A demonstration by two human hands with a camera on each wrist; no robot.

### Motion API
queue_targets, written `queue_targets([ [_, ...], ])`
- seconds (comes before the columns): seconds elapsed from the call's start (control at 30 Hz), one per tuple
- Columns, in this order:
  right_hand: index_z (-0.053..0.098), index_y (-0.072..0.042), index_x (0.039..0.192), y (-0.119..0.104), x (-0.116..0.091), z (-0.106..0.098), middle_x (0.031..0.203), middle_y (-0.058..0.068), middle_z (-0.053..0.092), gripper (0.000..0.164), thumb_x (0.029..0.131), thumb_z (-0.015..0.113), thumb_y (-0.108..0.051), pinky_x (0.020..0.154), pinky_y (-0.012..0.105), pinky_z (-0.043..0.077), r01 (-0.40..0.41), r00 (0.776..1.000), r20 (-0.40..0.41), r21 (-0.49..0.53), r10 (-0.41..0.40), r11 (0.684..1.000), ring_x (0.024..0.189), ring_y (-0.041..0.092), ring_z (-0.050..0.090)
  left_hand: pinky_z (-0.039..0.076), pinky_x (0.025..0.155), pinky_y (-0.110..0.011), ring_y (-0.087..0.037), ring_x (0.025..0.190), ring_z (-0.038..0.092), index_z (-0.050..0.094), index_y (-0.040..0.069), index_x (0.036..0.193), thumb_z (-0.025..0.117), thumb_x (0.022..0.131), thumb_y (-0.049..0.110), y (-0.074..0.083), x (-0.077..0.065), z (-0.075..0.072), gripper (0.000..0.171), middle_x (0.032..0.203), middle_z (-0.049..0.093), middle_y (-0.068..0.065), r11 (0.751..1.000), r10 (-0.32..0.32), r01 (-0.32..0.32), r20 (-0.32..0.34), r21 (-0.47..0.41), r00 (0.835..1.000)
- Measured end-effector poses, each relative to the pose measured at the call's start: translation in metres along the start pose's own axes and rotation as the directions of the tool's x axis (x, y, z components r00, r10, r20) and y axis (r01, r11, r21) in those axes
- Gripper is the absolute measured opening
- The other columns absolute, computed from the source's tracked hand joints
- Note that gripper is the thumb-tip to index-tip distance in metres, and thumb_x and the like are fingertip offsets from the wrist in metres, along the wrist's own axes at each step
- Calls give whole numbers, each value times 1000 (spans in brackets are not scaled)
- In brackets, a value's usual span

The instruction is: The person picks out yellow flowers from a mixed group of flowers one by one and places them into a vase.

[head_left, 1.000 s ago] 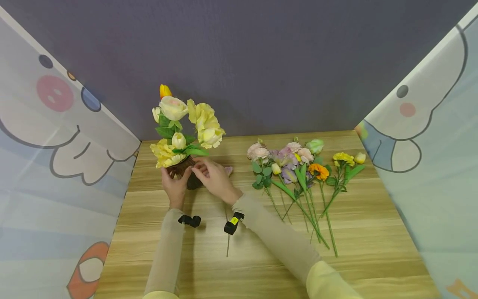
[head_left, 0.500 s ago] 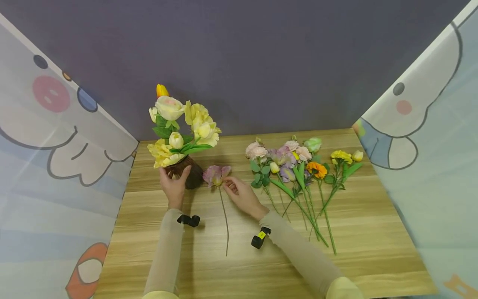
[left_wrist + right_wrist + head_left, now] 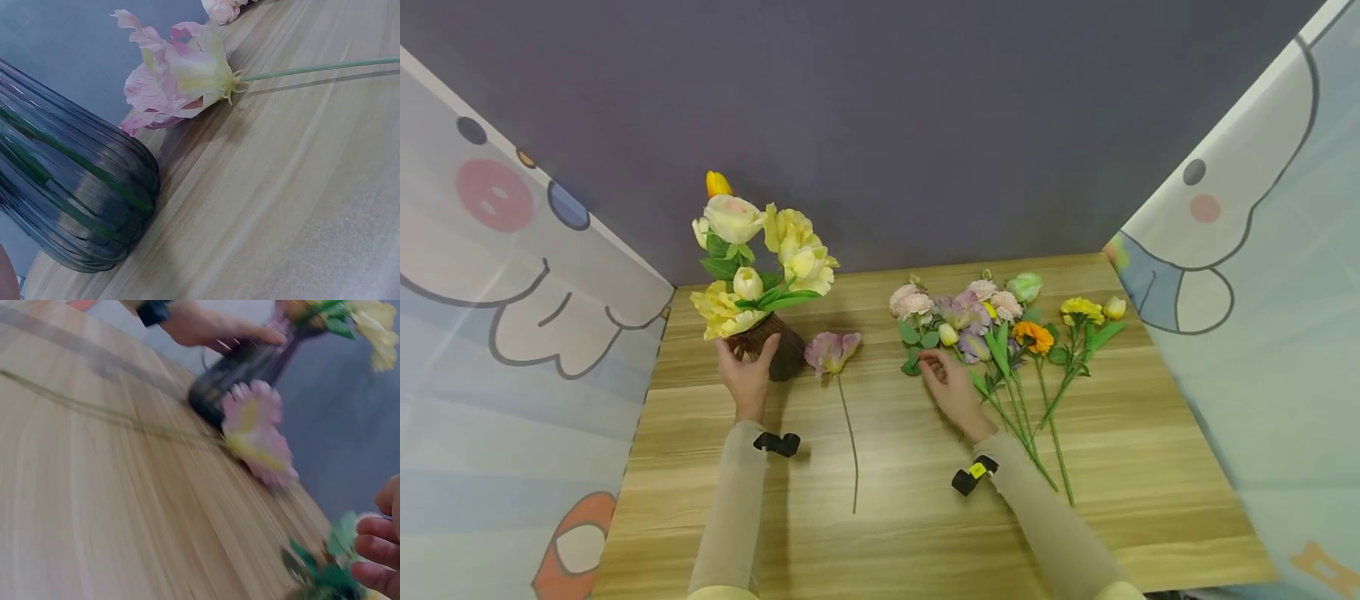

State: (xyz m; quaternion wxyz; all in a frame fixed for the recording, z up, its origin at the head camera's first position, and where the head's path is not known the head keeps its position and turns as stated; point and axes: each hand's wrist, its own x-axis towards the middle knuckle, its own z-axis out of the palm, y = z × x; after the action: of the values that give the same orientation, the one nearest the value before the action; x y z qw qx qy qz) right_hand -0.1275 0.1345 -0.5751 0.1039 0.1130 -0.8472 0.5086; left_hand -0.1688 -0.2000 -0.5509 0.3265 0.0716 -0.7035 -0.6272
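A dark ribbed glass vase [image 3: 787, 354] stands at the left of the table, holding yellow and cream flowers [image 3: 748, 250]. My left hand [image 3: 747, 382] grips the vase near its rim, thumb on the near side; the far fingers are partly hidden. Green stems show through the glass in the left wrist view. My right hand [image 3: 957, 393] hovers at the green leaves [image 3: 912, 362] of a pale pink flower [image 3: 912, 302], its fingers loosely bent with nothing visible between them. Between the hands lies a pink-purple flower [image 3: 832, 353] with a long thin stem, head beside the vase.
Right of centre lie several loose stems with purple flowers [image 3: 964, 313], an orange flower [image 3: 1034, 337] and a pale green bud [image 3: 1025, 287]. A yellow flower [image 3: 1081, 310] and a cream tulip [image 3: 1115, 307] lie farther right. A dark wall [image 3: 880, 133] rises behind the wooden table [image 3: 910, 517].
My right hand has left the vase and moved right, past the pink-purple flower, to the loose flowers. My left hand has stayed on the vase.
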Motion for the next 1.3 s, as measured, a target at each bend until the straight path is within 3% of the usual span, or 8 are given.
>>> queue_targets([
  [0.3,71,8,113,25,-17,-42,88,16,69,17,101,64,-2,58,20,41,-15,981,-196,-112,-7,994,68,14,55,47,95,-31,-12,107,58,56,9,137,87,81,8,1,1,0,64,118,62,-1,1000,2,-2,3,12,1000],
  [0.43,69,7,113,34,-24,-57,89,17,67,18,101,64,-5,61,20,40,-134,966,-238,-139,98,981,70,15,53,47,95,-31,-12,106,58,57,7,134,86,81,7,5,1,1,61,117,62,-2,1000,11,-11,4,19,1000],
  [0.6,67,5,117,48,-32,-70,90,16,63,22,101,67,-11,60,22,39,-304,925,-288,-171,247,937,71,16,51,46,92,-29,-15,104,56,56,2,133,86,81,7,7,0,1,60,113,60,3,1000,-6,6,2,23,1000],
  [0.7,64,4,121,52,-36,-74,94,17,63,27,101,68,-14,59,23,40,-364,906,-297,-182,302,913,72,18,52,45,93,-29,-16,104,56,55,0,134,85,81,7,7,0,1,62,112,58,7,1000,-20,20,-2,15,1000],
  [0.93,60,7,122,59,-40,-79,98,17,57,26,101,66,-7,61,19,41,-382,893,-307,-132,329,915,75,13,51,45,91,-30,-16,103,56,55,-1,134,85,81,6,7,1,0,61,112,58,5,1000,-10,10,3,9,1000],
  [1.3,59,7,126,60,-40,-80,104,22,63,29,100,66,-6,59,19,41,-411,880,-320,-149,350,899,74,14,53,45,95,-30,-6,106,55,55,-3,132,86,82,9,9,-1,-3,60,114,57,11,999,-37,37,11,8,999],
])
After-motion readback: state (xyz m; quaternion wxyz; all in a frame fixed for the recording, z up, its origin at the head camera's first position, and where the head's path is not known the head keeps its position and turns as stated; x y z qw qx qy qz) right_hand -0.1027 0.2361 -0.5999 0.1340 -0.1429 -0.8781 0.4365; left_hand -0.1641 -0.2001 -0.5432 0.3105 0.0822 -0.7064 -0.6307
